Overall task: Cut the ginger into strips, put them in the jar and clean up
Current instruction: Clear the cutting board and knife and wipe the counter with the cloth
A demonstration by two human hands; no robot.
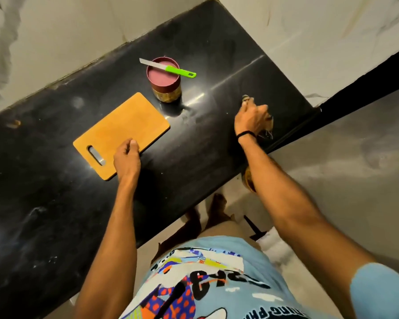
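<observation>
- Head view shows us standing at a black counter (pixel 55 215) set against pale marble-patterned walls.
- Our left hand (pixel 126 155) rests loosely curled at the near edge of the wooden cutting board (pixel 121 134), fingers folded in; we cannot tell whether it pinches the board or merely touches it. The board's top is bare, and its handle slot lies just left of that hand.
- Our right hand (pixel 251 118), with a dark band at the wrist, is closed over a frayed cloth (pixel 266 131) pressed to the counter near its right edge; threads stick out below the hand and a small bunched bit shows above the fingers.
- The jar (pixel 166 80) stands upright beyond the board's far corner, between our two hands and farther back, well apart from both. Its maroon lid is on, and yellowish contents show through the lower wall; whether these are ginger strips we cannot make out.
- The knife (pixel 171 69), green-handled, lies flat across the lid, blade pointing left, handle overhanging to the right.
- No loose ginger shows on the board or counter.
</observation>
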